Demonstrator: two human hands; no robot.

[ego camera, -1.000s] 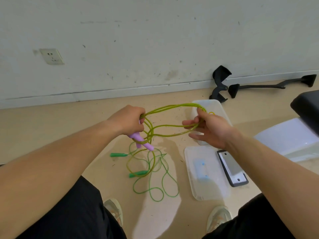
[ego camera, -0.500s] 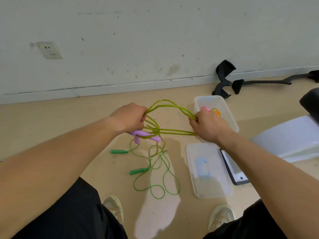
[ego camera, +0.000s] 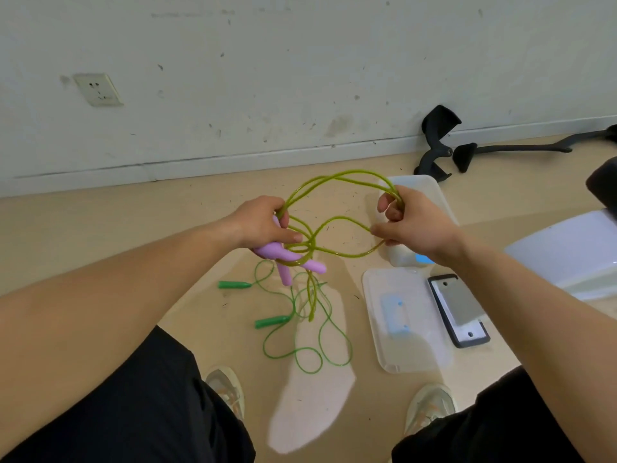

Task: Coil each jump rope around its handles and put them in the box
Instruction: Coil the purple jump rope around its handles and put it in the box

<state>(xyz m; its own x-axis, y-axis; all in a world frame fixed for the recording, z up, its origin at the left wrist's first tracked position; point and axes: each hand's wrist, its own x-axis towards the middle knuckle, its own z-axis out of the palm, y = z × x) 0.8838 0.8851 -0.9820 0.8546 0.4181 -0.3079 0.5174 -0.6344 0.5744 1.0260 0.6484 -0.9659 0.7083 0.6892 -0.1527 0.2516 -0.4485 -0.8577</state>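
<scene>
The right hand (ego camera: 414,225) has pulled the yellow-green rope (ego camera: 335,177) out into wider, open loops.

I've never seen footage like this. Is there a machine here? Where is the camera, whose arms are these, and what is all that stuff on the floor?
There is no machine here. A person wears a camera on the head, so the single picture looks down along their own arms towards their shoes. The left hand grips two purple handles together with loops of a yellow-green rope. The right hand holds other loops of that rope, spread out between the hands. A green jump rope lies loose on the floor. Just beyond the right hand stands a clear plastic box. Its lid lies flat nearer the feet, beside a dark-framed flat object.
</scene>
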